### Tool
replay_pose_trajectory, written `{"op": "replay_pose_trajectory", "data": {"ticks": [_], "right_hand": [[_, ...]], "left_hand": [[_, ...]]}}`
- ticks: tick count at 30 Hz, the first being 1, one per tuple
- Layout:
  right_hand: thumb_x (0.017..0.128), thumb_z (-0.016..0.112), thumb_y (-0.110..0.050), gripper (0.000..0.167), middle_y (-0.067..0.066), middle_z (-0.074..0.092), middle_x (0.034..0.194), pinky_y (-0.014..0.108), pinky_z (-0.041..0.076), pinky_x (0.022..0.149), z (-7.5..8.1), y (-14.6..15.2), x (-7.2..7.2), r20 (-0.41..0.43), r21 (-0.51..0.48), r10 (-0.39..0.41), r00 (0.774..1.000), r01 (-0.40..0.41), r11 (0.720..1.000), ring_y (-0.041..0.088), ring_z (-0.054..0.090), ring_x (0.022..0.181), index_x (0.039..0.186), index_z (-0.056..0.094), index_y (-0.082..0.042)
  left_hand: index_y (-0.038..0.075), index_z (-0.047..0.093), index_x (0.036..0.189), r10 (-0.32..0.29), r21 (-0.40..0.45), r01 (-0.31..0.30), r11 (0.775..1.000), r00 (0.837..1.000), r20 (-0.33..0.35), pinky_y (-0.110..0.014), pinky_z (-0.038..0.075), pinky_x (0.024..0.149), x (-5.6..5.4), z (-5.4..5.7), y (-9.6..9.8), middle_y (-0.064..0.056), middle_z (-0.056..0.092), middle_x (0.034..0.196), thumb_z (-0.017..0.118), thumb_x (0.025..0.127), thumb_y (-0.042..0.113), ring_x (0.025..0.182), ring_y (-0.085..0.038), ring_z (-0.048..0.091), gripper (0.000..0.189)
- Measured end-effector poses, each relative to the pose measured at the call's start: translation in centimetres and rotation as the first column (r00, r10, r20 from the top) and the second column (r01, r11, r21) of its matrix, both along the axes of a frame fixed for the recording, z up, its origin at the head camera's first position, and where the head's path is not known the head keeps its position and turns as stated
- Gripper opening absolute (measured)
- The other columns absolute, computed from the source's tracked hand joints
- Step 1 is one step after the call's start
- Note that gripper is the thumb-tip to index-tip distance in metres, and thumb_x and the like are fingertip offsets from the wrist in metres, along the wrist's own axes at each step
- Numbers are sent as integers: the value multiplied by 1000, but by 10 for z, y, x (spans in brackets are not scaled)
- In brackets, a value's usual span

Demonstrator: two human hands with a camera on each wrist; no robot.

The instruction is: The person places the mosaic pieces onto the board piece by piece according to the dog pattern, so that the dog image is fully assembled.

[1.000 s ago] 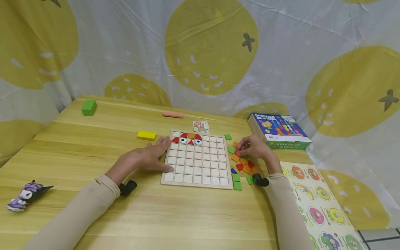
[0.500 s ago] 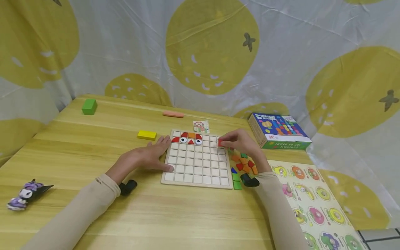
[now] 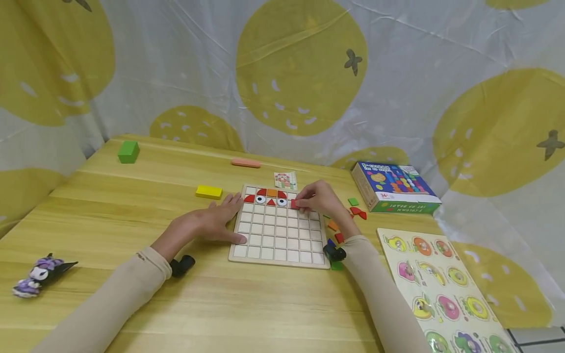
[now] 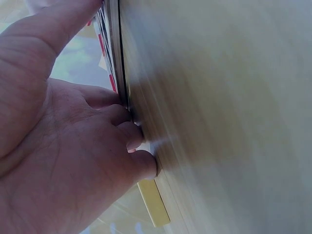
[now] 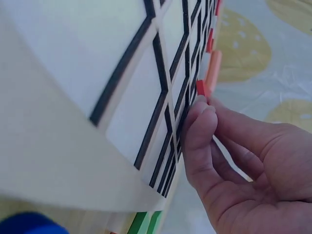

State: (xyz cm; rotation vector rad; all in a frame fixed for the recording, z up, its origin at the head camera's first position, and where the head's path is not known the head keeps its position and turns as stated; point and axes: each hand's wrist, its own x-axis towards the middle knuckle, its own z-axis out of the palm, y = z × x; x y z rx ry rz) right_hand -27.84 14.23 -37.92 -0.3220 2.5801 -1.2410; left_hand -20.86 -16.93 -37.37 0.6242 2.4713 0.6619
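A wooden grid board point(image 3: 268, 229) lies in front of me, with red, orange and eye-patterned tiles set in its far rows. Between thumb and fingertips my right hand point(image 3: 321, 200) pinches a small red tile point(image 3: 294, 204) over a cell right of the second eye tile point(image 3: 281, 202). The right wrist view shows the same red tile point(image 5: 201, 87) at the fingertips, close over the grid. My left hand point(image 3: 214, 221) rests along the board's left edge, fingers spread and thumb point(image 3: 239, 239) on the rim. In the left wrist view, its fingers point(image 4: 131, 134) lie against the tabletop beside the board.
Loose orange point(image 3: 333, 225), red and green tiles lie right of the board, partly behind my right forearm. A pattern card point(image 3: 285, 180), pink stick point(image 3: 245, 163) and yellow block point(image 3: 209, 191) lie around it. Farther right are a boxed toy point(image 3: 395, 186) and a fruit puzzle point(image 3: 425, 282).
My right hand has picked the red tile from the loose pile and carried it left over the board to beside the right eye tile. My left hand has stayed at the board's edge.
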Motion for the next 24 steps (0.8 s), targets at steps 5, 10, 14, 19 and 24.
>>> {"op": "replay_pose_trajectory", "data": {"ticks": [5,10,14,19,24], "right_hand": [[97,80,-4,9,14,79,85,28,63,63,1,-6,-2,-4,24,-28,1000,28,999,17,71,64,101,83,4],[97,82,-6,11,15,80,87,29,64,64,2,-9,-1,-13,42,-35,999,36,998,18,73,66,102,84,4],[95,84,-6,10,15,81,89,30,64,65,3,-10,1,-11,72,-58,998,59,996,18,74,66,99,85,3],[92,86,-6,8,13,81,89,30,63,64,3,-11,2,-22,97,-69,997,71,993,17,73,64,97,86,1],[93,85,-6,7,12,80,86,29,63,63,1,-10,0,-22,90,-46,999,48,995,17,73,64,97,86,1]], "left_hand": [[-6,6,170,7,4,-7,1000,1000,5,-68,-1,129,0,1,0,-25,-5,179,78,99,48,166,-44,-6,115],[-6,5,170,5,7,-5,1000,1000,7,-68,-1,129,0,0,0,-25,-6,179,78,99,48,166,-44,-7,115],[-5,5,170,3,6,-3,1000,1000,9,-68,-1,129,0,-1,-1,-25,-6,179,78,99,48,166,-44,-7,115],[-5,5,170,3,2,-3,1000,1000,6,-68,-1,130,0,-1,-1,-25,-5,179,77,99,48,166,-44,-6,115],[-6,4,170,2,4,-2,1000,1000,7,-68,-1,130,-1,-2,0,-25,-6,179,77,99,48,166,-44,-7,115]]}}
